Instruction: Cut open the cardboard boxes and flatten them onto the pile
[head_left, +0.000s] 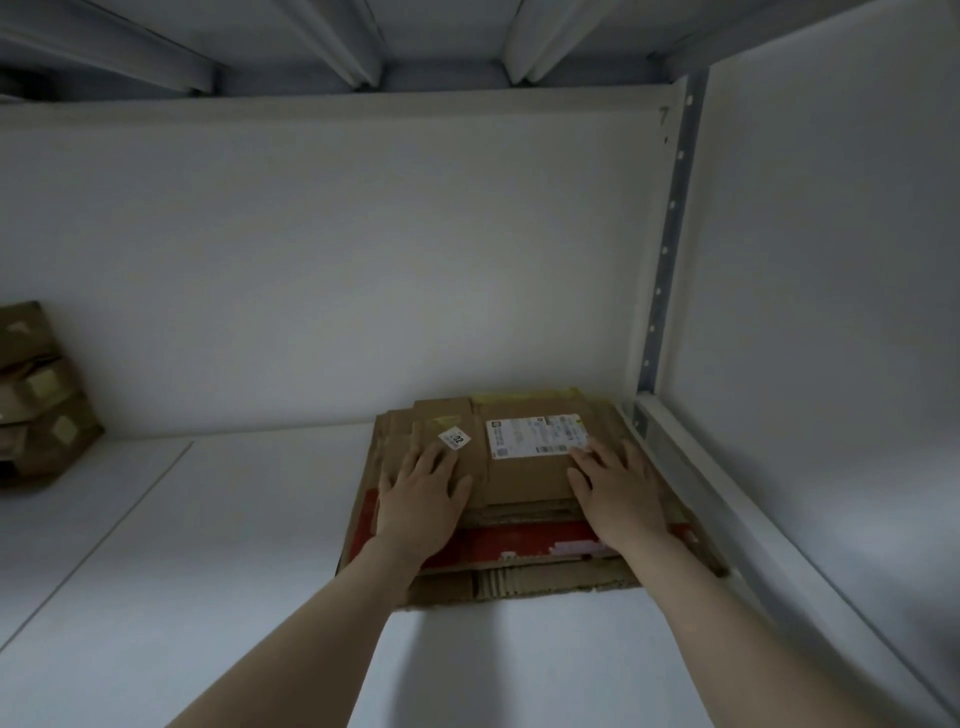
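Both the left hand and the right hand are laid flat, fingers spread, on the top flattened box, which is stacked on the pile of flat cardboard, lower frame, right of centre. Its white label is touched by the right hand. Taped boxes are stacked at the far left edge

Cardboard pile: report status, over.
Left hand and right hand flat, pressing top flattened box. Pile in shelf corner. Nothing obstructing; taped boxes stacked far left.
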